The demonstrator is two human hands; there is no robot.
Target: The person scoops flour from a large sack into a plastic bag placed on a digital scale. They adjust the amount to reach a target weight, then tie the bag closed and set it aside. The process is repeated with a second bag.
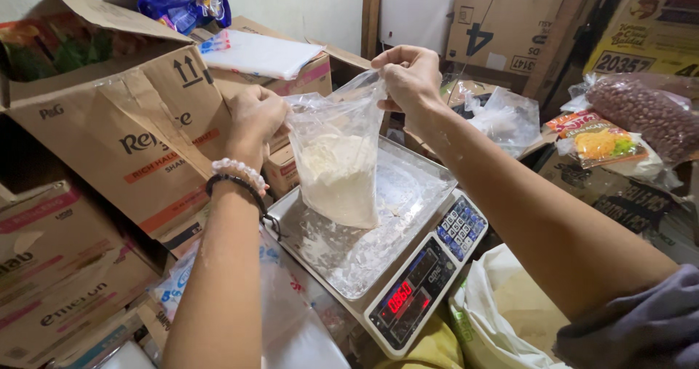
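A person's two bare hands held a clear plastic bag (336, 161) partly filled with white powder above a digital weighing scale (378, 245). The left hand (255, 125), with a pearl bracelet (239, 171) and a dark band at the wrist, had its fingers closed on the bag's upper left edge. The right hand (409, 78) pinched the bag's upper right corner between closed fingers, raised a little higher than the left. The bag's bottom rested on or hung just over the scale's steel pan (408, 187), toward the pan's back left part; it could not be told whether it touched. The pan was dusted with white powder. The scale's front panel showed a red lit display (400, 296) and a blue keypad (459, 227) at its right corner.

Brown cardboard boxes (124, 132) were stacked to the left of the scale and behind it. To the right lay a bag of brown nuts (648, 110), a colourful snack packet (601, 142) and a crumpled clear bag (502, 118). A white sack (502, 311) sat near the scale's front right corner.
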